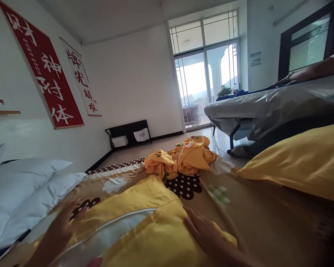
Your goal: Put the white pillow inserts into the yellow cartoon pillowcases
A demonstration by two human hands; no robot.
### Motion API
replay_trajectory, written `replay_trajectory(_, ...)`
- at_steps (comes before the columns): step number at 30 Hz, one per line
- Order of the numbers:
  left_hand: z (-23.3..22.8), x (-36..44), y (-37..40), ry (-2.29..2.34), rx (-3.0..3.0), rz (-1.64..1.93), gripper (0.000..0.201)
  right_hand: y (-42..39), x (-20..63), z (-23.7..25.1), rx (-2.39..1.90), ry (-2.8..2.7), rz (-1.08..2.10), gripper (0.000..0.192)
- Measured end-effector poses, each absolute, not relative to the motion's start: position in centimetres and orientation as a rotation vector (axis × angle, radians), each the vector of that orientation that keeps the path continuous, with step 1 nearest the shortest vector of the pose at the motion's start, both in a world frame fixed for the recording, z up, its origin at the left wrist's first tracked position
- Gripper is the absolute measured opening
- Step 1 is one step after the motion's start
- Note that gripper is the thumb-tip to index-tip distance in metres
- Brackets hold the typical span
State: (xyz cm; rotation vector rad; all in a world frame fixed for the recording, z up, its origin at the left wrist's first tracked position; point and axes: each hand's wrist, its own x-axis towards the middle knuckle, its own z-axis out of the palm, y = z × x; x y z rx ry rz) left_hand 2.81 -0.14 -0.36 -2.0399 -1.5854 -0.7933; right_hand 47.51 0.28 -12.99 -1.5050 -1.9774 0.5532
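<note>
A yellow pillowcase (153, 237) lies on the patterned bedspread right in front of me, and its opening gapes. Inside the gap shows a white pillow (105, 233), only partly covered. My right hand (202, 230) rests on the right side of the yellow fabric, fingers stretched out flat. At the left edge of the pillowcase is my left hand (62, 222), somewhat blurred, its fingers extended and apart. I cannot tell whether it touches the cloth. Beyond the pillowcase sits a crumpled heap of orange-yellow cloth (183, 157) with small printed motifs.
White pillows (25, 193) are piled at the left. A plump yellow pillow (300, 159) lies at the right. Behind it stands a plastic-covered table (267, 102), where another person's arm (308, 72) rests. A low black rack (129, 135) stands by the far wall.
</note>
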Motion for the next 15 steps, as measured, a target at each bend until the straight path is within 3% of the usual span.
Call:
replay_trajectory(6, -4.0, 11.8, -4.6, -0.872, -2.366, -0.305, 0.043, -1.5, 48.9, -14.9, -1.476, -2.047, 0.443, 0.059)
replay_trajectory(10, -5.9, 10.3, -5.5, -0.933, -2.245, -0.421, 0.042, -1.9, 52.8, -15.9, -1.527, -2.224, 0.429, 0.058)
replay_trajectory(15, -6.1, 8.4, -7.1, -1.258, -2.287, -0.569, 0.018, -0.1, 56.8, -15.8, -1.698, -2.306, 0.251, 0.052)
